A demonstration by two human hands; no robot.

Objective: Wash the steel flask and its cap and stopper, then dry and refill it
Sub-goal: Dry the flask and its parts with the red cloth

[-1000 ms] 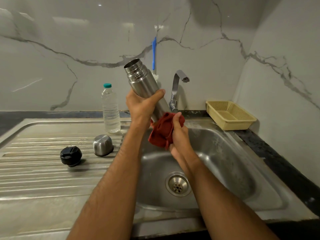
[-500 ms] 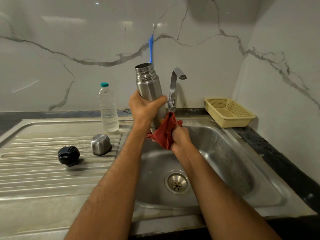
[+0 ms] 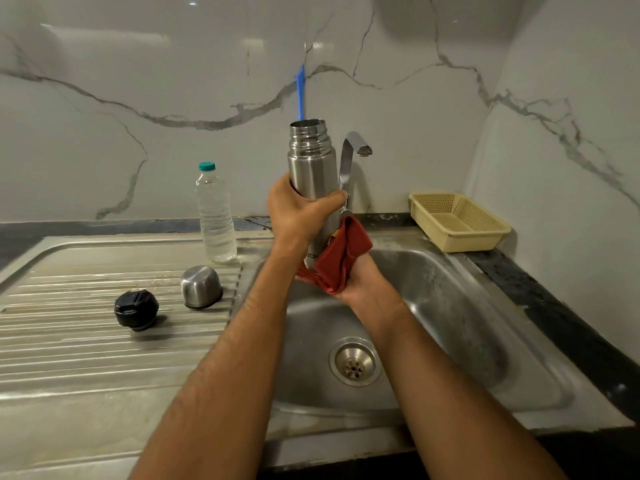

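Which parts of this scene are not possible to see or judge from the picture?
Head view only:
- Bottom of the steel flask: covered by the red cloth and the left hand.
- Printed lettering low on the flask: cut off by the left wrist and the cloth.
- Right hand fingers: wrapped in the cloth.
- Inside of the flask: the mouth is seen from the side.
- Whether the black stopper and steel cap are wet: too small to judge.
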